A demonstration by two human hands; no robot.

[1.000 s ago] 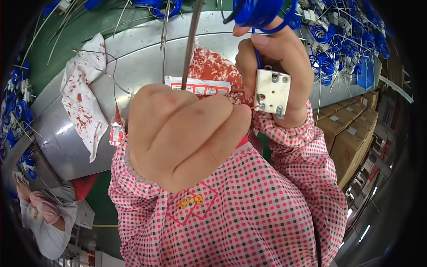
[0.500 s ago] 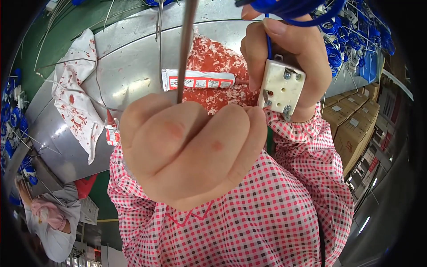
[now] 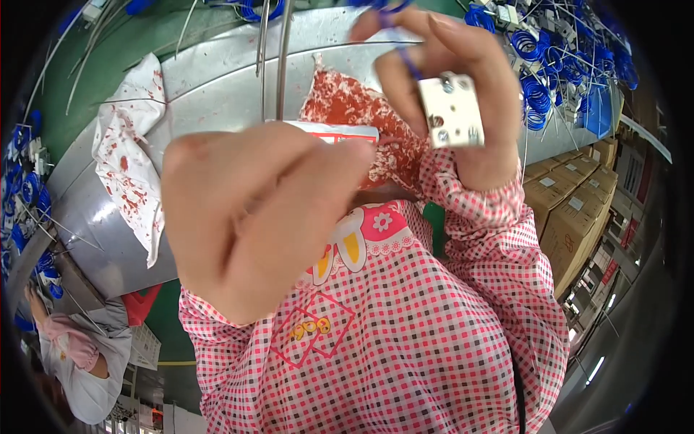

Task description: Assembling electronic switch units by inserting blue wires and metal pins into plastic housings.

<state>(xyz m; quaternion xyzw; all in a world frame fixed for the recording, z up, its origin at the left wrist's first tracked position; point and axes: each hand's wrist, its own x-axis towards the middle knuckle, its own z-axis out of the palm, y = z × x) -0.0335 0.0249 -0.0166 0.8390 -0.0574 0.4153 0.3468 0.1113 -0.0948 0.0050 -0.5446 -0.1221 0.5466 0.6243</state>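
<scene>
My left hand (image 3: 246, 217) is large and close, its fingers curled. A thin metal rod (image 3: 283, 65) runs up from behind its knuckles and seems gripped there; the fingertips are hidden. My right hand (image 3: 488, 87), slightly blurred, holds a small white block (image 3: 455, 112) with screws and holes in its face. Blue wire (image 3: 408, 61) leads from the block up through the fingers to a coil cut off at the top edge. Beyond my left hand lies a white and red tube (image 3: 347, 132), partly covered by it, on a red-smeared pad (image 3: 347, 98).
A red-spotted white cloth (image 3: 130, 159) lies on the metal table (image 3: 210, 69) at left. Blue coils with white blocks (image 3: 535, 101) heap up at far right, more along the left rim. Cardboard boxes (image 3: 571, 195) stand at right. Another person (image 3: 87, 354) is at lower left.
My left hand has moved left and turned, with the rod shifting slightly left and farther away. My right hand has lifted the white block upward and tilted it. The small red-nozzled bottle is now hidden.
</scene>
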